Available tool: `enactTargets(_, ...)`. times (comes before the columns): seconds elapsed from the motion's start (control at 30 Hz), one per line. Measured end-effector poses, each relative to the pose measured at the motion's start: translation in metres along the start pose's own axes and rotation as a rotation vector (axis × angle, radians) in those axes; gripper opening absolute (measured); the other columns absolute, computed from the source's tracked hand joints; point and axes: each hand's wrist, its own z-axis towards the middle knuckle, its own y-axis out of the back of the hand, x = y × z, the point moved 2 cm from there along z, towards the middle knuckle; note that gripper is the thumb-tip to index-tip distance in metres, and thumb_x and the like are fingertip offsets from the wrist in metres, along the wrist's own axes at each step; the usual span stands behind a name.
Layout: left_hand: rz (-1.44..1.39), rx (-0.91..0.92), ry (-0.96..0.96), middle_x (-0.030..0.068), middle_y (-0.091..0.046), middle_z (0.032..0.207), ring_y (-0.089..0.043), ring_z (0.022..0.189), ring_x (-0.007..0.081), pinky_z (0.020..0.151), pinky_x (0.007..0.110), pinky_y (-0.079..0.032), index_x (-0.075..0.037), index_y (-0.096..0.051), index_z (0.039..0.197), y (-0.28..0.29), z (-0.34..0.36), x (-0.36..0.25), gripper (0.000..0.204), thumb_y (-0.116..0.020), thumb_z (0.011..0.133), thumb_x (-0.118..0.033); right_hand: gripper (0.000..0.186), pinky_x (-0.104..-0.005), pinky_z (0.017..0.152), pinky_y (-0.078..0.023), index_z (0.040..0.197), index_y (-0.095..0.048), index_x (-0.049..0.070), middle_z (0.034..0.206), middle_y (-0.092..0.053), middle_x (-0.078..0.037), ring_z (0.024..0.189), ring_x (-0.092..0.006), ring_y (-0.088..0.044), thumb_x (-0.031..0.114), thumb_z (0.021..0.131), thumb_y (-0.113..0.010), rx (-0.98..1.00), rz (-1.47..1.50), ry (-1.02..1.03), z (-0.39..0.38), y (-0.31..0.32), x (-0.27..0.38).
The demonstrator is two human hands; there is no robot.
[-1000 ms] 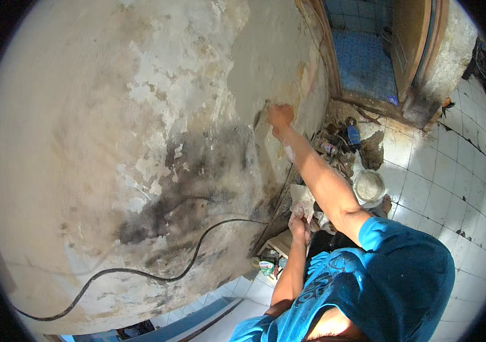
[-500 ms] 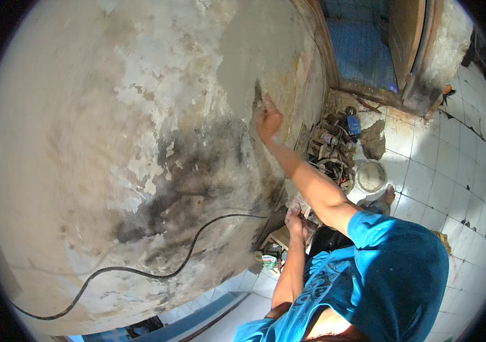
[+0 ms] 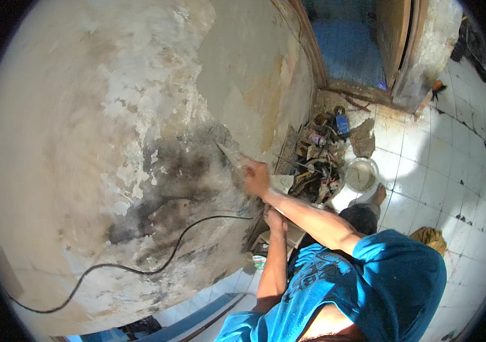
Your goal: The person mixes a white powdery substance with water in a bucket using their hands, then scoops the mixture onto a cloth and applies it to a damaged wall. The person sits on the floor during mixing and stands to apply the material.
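Note:
My right hand [image 3: 256, 176] is closed around a putty knife [image 3: 230, 155], its pale blade angled up and left by the dark, stained patch of the wall [image 3: 183, 165]. Smooth grey plaster [image 3: 243, 74] covers the wall above it. Lower down, my left hand [image 3: 276, 219] is closed, partly behind my right forearm. A whitish flat piece [image 3: 282, 183] shows just above that hand, and its lower part is hidden by the forearm. I take it to be in my left hand, though its kind is unclear.
A black cable [image 3: 160, 269] runs across the lower wall. Along the wall's foot lies a heap of rubbish [image 3: 317, 165], with a round white bucket [image 3: 361, 174] beside it on the white tiled floor [image 3: 420, 154]. A doorway [image 3: 343, 51] with blue floor stands beyond.
My right hand has come down from the grey plaster to the dark patch with the putty knife, which has turned left. My left hand appears slightly further left as the view shifts.

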Motion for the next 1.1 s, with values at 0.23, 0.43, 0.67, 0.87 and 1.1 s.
enactTargets(0.23, 0.155, 0.126, -0.206, 0.0082, -0.069, 0.12, -0.067, 0.105, 0.0249, 0.09, 0.04, -0.055, -0.009, -0.055, 0.134, 0.022, 0.021, -0.023, 0.04, -0.065, 0.095, -0.006, 0.03, -0.0329, 0.098, -0.055, 0.133, -0.061, 0.001, 0.123, -0.07, -0.008, 0.111, -0.0204, -0.068, 0.0, 0.103, -0.053, 0.026, 1.078, -0.337, 0.036, 0.165, 0.03)
enactTargets(0.43, -0.112, 0.216, 0.003, 0.0117, -0.072, 0.118, -0.07, 0.105, 0.0242, 0.092, 0.037, -0.056, 0.002, -0.063, 0.127, -0.124, -0.089, -0.148, 0.031, -0.061, 0.096, -0.002, 0.034, -0.0372, 0.104, -0.05, 0.134, -0.06, -0.004, 0.129, -0.068, -0.014, 0.118, -0.0244, -0.065, 0.002, 0.1, -0.056, 0.109, 0.973, -0.168, 0.045, 0.251, 0.08)
enactTargets(0.67, -0.215, 0.463, -0.025, 0.0133, -0.075, 0.113, -0.073, 0.101, 0.0212, 0.091, 0.033, -0.058, 0.006, -0.066, 0.124, -0.2, -0.141, -0.168, 0.031, -0.059, 0.094, 0.002, 0.03, -0.0295, 0.092, -0.052, 0.128, -0.064, -0.008, 0.121, -0.07, -0.012, 0.11, -0.0156, -0.065, 0.001, 0.101, -0.058, -0.002, 0.527, -0.026, 0.028, 0.342, 0.116)
enactTargets(0.87, -0.116, 0.294, -0.434, 0.0046, -0.073, 0.103, -0.066, 0.087, 0.0114, 0.078, 0.027, -0.053, 0.003, -0.07, 0.111, -0.277, -0.15, -0.126, 0.018, -0.065, 0.093, 0.005, 0.037, -0.0264, 0.083, -0.053, 0.135, -0.06, -0.005, 0.12, -0.069, -0.01, 0.102, -0.0141, -0.066, 0.002, 0.099, -0.057, -0.201, 0.721, -0.347, -0.008, 0.399, 0.143)
enactTargets(1.1, 0.189, 0.203, -0.616, -0.0034, -0.061, 0.087, -0.049, 0.076, 0.0067, 0.068, 0.024, -0.041, 0.004, -0.067, 0.098, -0.373, -0.188, -0.069, 0.003, -0.065, 0.098, 0.002, 0.02, -0.0275, 0.066, -0.051, 0.12, -0.062, 0.0, 0.107, -0.069, -0.008, 0.082, -0.0133, -0.064, 0.001, 0.1, -0.06, -0.372, 0.881, -0.414, -0.02, 0.432, 0.115)
